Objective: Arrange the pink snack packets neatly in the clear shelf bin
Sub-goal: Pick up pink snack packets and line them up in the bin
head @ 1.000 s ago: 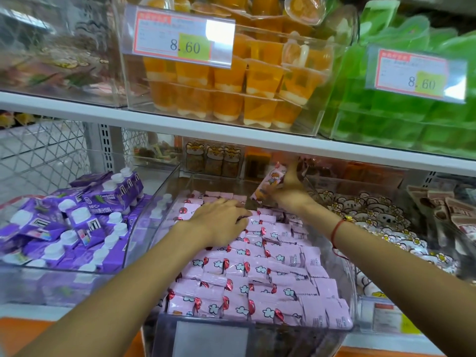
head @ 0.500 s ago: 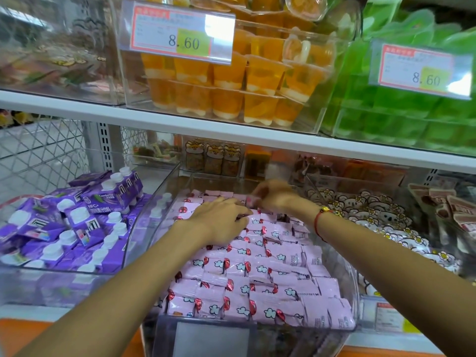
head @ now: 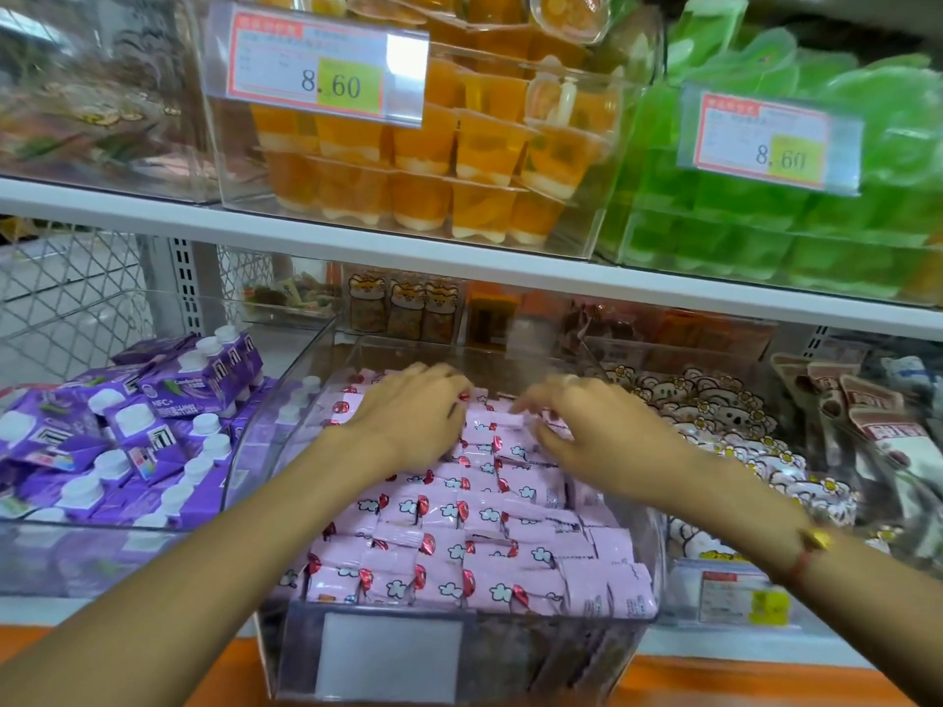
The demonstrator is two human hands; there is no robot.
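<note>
Pressing both palms down on the pink snack packets (head: pixel 474 548) in the clear shelf bin (head: pixel 644 507), toward the bin's back half. My left hand (head: pixel 408 415) lies flat on the packets at the bin's back left, fingers together and slightly curled, gripping nothing. My right hand (head: pixel 597 426) is at the bin's back right, fingers spread and bent, tips touching the packet tops; blurred, so I can't tell if one is pinched. A red cord bracelet (head: pixel 801 563) with a gold bead sits on my right wrist, over the bin's right wall. Packets fill the bin in overlapping rows front to back, pink with white flower prints and red marks, mostly flat, some tilted at the front. A blank white label holder (head: pixel 388 655) is on the bin's front face. Left of the bin, purple drink cartons (head: pixel 127 431) with white caps are piled in a neighbouring clear bin. Right of the bin, bear-print snack packs (head: pixel 724 426). On the shelf above the bin, orange jelly cups (head: pixel 449 160) with an 8.60 price tag (head: pixel 321 68), and green jelly cups (head: pixel 816 222) further right.
</note>
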